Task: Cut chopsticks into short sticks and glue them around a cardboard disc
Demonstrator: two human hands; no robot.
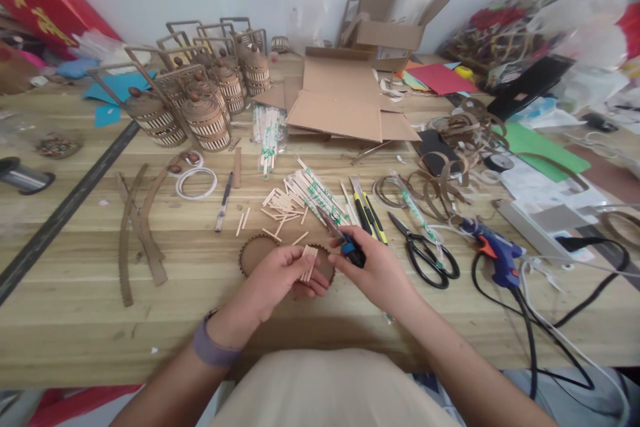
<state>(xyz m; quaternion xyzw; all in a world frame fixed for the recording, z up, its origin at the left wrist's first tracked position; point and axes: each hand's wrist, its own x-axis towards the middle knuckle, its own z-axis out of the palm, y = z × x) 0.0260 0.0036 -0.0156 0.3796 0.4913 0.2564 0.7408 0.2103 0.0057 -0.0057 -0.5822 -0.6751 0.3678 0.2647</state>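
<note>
My left hand (280, 280) is closed around a small bundle of short wooden sticks (309, 261), held just above two round cardboard discs (255, 252) with scalloped edges. My right hand (373, 267) grips a utility knife (345, 240) with a black and blue body, its blade end pointing up-left toward the sticks. More cut stick pieces (281, 205) lie scattered on the wooden table (80, 307) just beyond my hands, beside a pile of wrapped chopsticks (315, 192).
Black scissors (425, 250) and a blue glue gun (495, 255) with black cable lie to the right. Cardboard strips (137, 227) lie left. Several cardboard lantern models (200, 107) stand at the back, next to flattened cardboard boxes (340, 103) and coloured paper (540, 147).
</note>
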